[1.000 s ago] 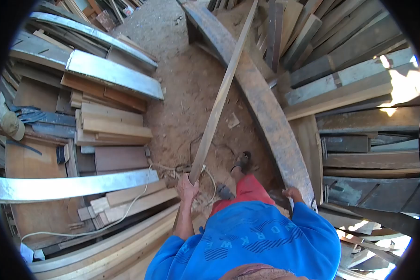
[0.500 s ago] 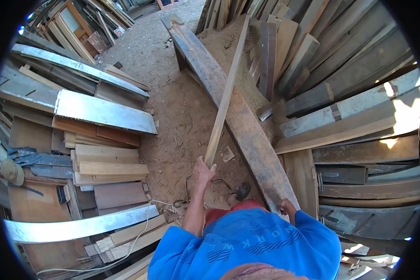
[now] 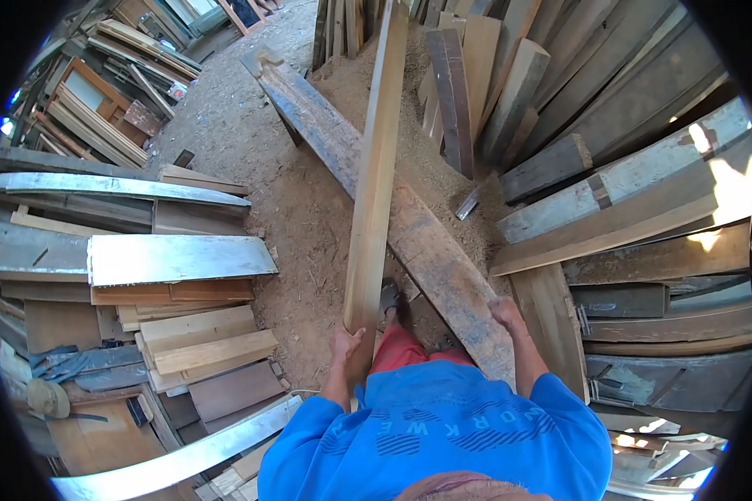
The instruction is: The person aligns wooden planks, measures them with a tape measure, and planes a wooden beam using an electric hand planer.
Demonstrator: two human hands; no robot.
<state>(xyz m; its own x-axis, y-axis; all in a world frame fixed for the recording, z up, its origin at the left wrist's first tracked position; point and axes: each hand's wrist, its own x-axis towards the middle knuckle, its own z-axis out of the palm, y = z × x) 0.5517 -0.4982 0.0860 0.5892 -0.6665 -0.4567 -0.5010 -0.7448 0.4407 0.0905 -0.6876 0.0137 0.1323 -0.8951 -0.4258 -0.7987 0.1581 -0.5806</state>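
Note:
My left hand [image 3: 345, 344] grips the near end of a long pale plank [image 3: 374, 184] at its left edge, the thumb lying across the wood. The plank runs away from me and crosses over a long worn bench [image 3: 443, 250]. My right hand [image 3: 505, 312] is closed beside the right edge of the bench; whatever its fingers hold, if anything, is too small to make out. Below the hands are red shorts [image 3: 398, 349] and a foot in a dark sandal [image 3: 390, 296].
Stacked boards [image 3: 209, 334] and a whitish panel [image 3: 184, 259] lie on the left. Many planks [image 3: 510, 92] lean at the upper right, with more timber [image 3: 660, 326] stacked at the right. Sawdust and a small metallic piece [image 3: 468, 205] lie beyond the bench.
The view has turned, and the plank now shows its broader face and stands more upright in view. My left hand has come nearer my body. My right hand has risen a little along the bench.

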